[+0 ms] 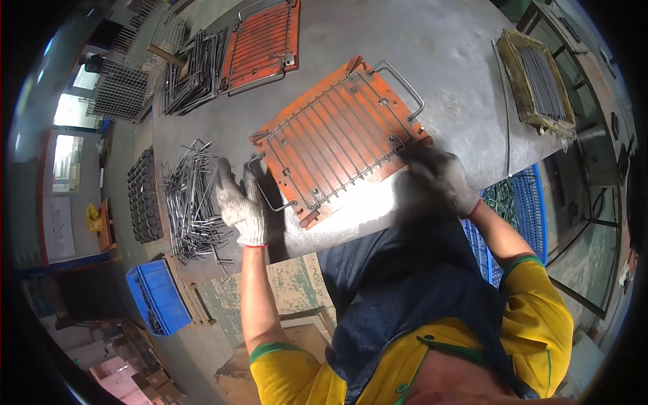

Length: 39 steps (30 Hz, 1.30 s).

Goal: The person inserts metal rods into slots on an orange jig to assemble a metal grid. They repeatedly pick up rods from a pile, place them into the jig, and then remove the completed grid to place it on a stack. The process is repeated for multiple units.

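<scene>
An orange jig plate (324,145) lies at an angle on the metal table before me, holding a wire rack of parallel rods (344,135). A bent wire handle (405,84) sticks out at its far right end, another (266,182) at its left end. My left hand (241,206), in a white glove with dark fingertips, is open between that left handle and a heap of bent wire pieces (192,199). My right hand (442,179), gloved alike, is at the plate's near right corner. Its fingers are dark and shadowed there, so their grip is unclear.
A second orange jig plate (260,44) with wires stands at the far left, beside stacked wire frames (196,71). On the right are a box of straight rods (536,81) and a blue basket (530,202) below the table edge. A blue bin (158,297) sits lower left.
</scene>
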Motion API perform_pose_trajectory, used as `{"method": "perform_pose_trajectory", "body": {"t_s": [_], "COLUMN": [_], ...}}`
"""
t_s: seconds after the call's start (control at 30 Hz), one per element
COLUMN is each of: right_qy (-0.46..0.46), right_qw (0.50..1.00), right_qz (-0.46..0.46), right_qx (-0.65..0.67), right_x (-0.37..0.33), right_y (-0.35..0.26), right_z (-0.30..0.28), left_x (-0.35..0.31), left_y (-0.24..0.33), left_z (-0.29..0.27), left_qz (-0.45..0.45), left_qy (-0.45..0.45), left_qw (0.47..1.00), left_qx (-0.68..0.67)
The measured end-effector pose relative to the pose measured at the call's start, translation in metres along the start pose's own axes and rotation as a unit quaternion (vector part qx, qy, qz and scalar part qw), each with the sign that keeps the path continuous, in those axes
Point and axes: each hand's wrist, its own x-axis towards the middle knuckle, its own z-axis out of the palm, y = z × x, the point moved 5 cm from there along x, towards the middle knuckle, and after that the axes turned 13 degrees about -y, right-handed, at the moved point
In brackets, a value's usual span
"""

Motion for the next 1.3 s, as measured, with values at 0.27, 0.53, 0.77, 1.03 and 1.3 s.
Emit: {"method": "perform_pose_trajectory", "body": {"t_s": [0.27,0.53,0.77,1.03,1.3], "right_qy": [0.075,0.073,0.068,0.098,0.082], "right_qw": [0.995,0.984,0.986,0.991,0.986], "right_qz": [0.05,0.023,0.026,0.04,0.005], "right_qx": [-0.053,-0.16,-0.151,-0.08,-0.148], "right_x": [-0.041,-0.024,-0.024,-0.059,-0.062], "right_y": [0.045,0.054,0.052,0.057,0.054], "right_z": [-0.029,-0.007,-0.01,-0.044,-0.039], "left_x": [0.036,0.065,0.055,-0.01,-0.052], "left_y": [0.026,0.015,0.008,-0.05,0.061], "left_z": [0.01,0.051,0.048,0.043,0.092], "left_qz": [0.085,0.086,0.061,-0.217,-0.369], "left_qy": [-0.06,-0.2,-0.11,-0.347,-0.25], "left_qw": [0.98,0.95,0.978,0.89,0.485], "left_qx": [0.168,0.224,0.166,-0.201,-0.752]}}
